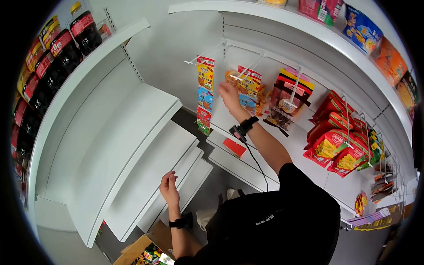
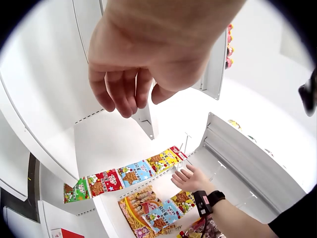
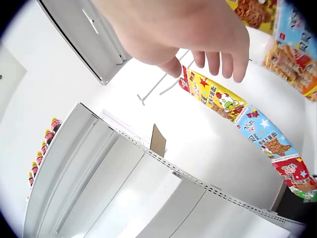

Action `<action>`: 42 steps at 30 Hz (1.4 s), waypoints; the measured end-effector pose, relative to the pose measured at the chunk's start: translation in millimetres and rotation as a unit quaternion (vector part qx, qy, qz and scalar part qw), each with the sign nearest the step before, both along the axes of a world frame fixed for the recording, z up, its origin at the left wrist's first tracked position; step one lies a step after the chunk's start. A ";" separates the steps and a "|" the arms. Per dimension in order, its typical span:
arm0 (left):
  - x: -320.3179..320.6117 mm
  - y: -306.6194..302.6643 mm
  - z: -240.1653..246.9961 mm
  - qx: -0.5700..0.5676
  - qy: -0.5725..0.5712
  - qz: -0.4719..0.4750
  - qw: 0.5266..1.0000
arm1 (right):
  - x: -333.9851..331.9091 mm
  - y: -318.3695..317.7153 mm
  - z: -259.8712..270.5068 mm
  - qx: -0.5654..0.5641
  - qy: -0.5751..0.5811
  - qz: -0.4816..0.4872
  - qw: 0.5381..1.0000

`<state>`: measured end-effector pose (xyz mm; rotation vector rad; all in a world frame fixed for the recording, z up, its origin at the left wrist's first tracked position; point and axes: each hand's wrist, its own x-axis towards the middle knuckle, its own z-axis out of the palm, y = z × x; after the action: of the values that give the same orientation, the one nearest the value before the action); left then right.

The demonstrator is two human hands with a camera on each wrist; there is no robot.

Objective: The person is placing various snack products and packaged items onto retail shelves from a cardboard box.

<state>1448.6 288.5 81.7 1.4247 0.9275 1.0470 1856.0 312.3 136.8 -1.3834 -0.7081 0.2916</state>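
Observation:
My right hand [image 1: 230, 98] is raised in front of the hanging snacks, fingers loosely bent and holding nothing. Just left of it in the head view, a strip of joined snack packets [image 1: 205, 88] in yellow, blue, red and green hangs from a white wire hook [image 1: 194, 61]. On its other side hang a second yellow and blue strip [image 1: 250, 84] and an orange noodle-snack bag [image 1: 262, 99], partly behind the hand. My left hand [image 1: 169, 187] hovers low over the white shelves with loosely curled fingers, also without anything in its grasp.
Dark brown snack bags [image 1: 285, 104] and red fries bags [image 1: 329, 145] hang further right. Cola bottles [image 1: 66, 48] line the upper left shelf. A cardboard box [image 1: 141, 249] of packets stands at lower left. A red box [image 1: 234, 147] lies on a lower shelf.

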 end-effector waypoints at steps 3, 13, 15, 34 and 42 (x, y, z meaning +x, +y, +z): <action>2.3 10.7 6.9 0.002 0.011 -0.007 1.000 | 13.1 36.8 9.7 0.007 -0.041 -0.059 0.997; 15.8 49.4 13.9 -0.006 -0.023 -0.034 0.999 | 22.4 93.9 35.2 -0.006 -0.027 -0.137 0.990; 13.1 55.9 12.9 -0.005 -0.031 -0.044 0.999 | 24.7 106.6 35.1 0.031 -0.029 -0.136 0.990; 35.3 103.7 49.5 0.066 -0.015 -0.195 0.978 | -50.1 88.1 74.0 0.094 -0.004 0.022 0.995; 91.3 107.7 72.4 0.138 -0.010 -0.193 0.971 | -102.6 3.4 58.5 -0.030 -0.026 0.108 0.993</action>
<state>1539.9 396.1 154.1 1.7371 0.4714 0.9147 1753.4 315.8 195.3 -1.3777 -0.9005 0.4517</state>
